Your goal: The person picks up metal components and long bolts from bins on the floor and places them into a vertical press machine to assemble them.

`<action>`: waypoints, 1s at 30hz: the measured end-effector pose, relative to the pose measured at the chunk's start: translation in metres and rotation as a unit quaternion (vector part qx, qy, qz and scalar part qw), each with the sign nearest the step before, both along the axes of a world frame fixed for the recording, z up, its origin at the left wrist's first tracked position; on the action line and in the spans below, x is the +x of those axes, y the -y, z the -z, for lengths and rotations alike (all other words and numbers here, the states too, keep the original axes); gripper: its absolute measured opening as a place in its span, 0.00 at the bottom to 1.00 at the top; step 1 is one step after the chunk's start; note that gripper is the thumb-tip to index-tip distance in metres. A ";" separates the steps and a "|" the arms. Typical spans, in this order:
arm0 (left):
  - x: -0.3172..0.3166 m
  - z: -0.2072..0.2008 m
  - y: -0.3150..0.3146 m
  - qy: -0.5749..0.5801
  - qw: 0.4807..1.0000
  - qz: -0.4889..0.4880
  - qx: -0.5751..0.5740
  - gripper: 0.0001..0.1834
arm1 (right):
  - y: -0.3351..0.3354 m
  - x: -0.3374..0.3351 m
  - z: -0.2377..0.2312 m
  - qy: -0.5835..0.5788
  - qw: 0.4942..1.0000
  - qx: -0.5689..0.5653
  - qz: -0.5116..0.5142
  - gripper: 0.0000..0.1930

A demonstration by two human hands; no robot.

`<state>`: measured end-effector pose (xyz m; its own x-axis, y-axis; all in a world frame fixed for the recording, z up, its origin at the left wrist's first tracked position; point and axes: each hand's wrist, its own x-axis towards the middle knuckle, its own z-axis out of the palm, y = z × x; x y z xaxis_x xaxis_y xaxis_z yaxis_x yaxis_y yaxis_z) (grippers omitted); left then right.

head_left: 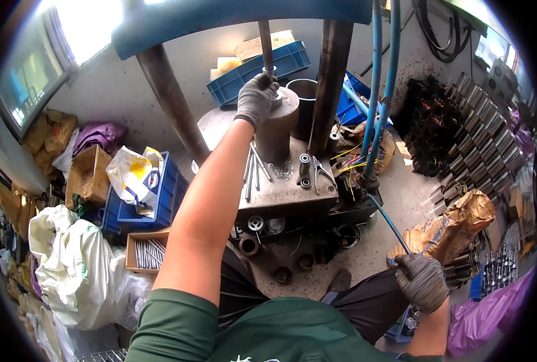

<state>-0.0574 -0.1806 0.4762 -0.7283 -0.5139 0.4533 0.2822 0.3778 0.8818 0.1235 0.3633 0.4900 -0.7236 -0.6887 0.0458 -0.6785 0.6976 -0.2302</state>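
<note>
My left hand (257, 98), in a grey glove, is closed round a metal part (270, 71) directly under the press's vertical rod (265, 45). The fingers hide most of that part. Beneath the hand stands a thick steel cylinder (273, 134) on the press bed (286, 196). Down at the right, my right hand (422, 282), also gloved, grips the end of a long blue lever (389, 224). Several thin metal rods (251, 172), small rings (280, 171), a short dark bushing (305, 161) and pliers (323, 174) lie or stand on the bed.
Two steel columns (175, 102) and blue hoses (377, 90) flank the work spot. A blue crate (171, 187) and a box of rods (149, 253) are at left. Stacked metal tubes (482, 127) and a brown paper sack (452, 226) lie right.
</note>
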 end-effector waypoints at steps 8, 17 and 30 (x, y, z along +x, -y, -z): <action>-0.003 -0.004 -0.007 -0.004 1.000 0.002 0.004 0.11 | -0.011 0.005 0.009 -0.002 0.996 0.089 -0.033 0.10; 0.008 -0.009 0.001 -0.057 0.996 0.052 0.041 0.22 | -0.012 0.007 0.019 -0.003 0.999 0.035 -0.011 0.09; 0.011 -0.010 0.002 -0.027 0.998 0.037 0.036 0.18 | -0.009 0.009 0.017 0.007 0.998 0.055 0.000 0.11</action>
<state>-0.0468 -0.1823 0.4860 -0.7414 -0.4918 0.4566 0.3545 0.2909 0.8887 0.1327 0.3727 0.4729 -0.7237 -0.6889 -0.0409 -0.6757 0.7193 -0.1613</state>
